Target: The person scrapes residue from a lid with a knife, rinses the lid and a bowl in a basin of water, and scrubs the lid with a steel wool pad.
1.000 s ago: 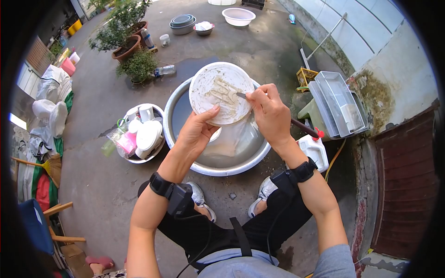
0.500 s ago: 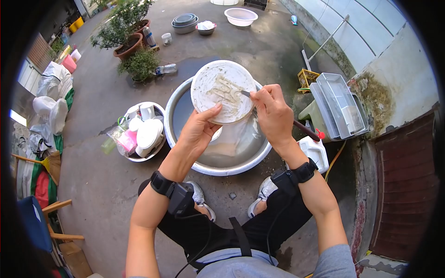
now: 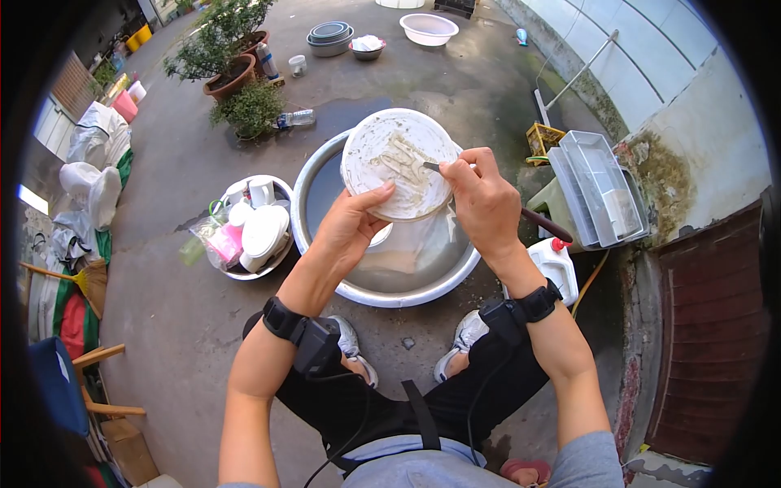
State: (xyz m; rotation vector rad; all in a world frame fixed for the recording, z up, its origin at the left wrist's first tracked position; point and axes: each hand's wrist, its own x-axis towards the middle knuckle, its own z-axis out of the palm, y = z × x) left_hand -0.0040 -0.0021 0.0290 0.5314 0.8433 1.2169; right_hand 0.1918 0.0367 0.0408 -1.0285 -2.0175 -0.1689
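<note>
My left hand [image 3: 355, 228] grips the lower left rim of a round white lid [image 3: 376, 175], thumb on top, tilted toward me. Brownish residue is smeared over its face, with thick streaks near the middle. In my right hand [image 3: 486, 199] is a knife-like tool [image 3: 431, 166]. Its short metal tip rests at the streaks; a dark handle sticks out behind the fist, and the rest is hidden. Below the lid stands a large metal basin [image 3: 390, 299] of cloudy water, with a whitish translucent sheet and a white round piece partly visible in it.
At left, a bowl [image 3: 286, 259] holds white containers and plastic bags. To the right are a white jug [image 3: 556, 268] with a red cap and stacked clear bins [image 3: 590, 183]. Potted plants [image 3: 232, 77] and a pale pink basin [image 3: 429, 30] stand farther off.
The whole view has shifted slightly. The lid and both hands keep nearly the same pose, with the tool tip still at the streaks. Something pink now shows at the bottom edge.
</note>
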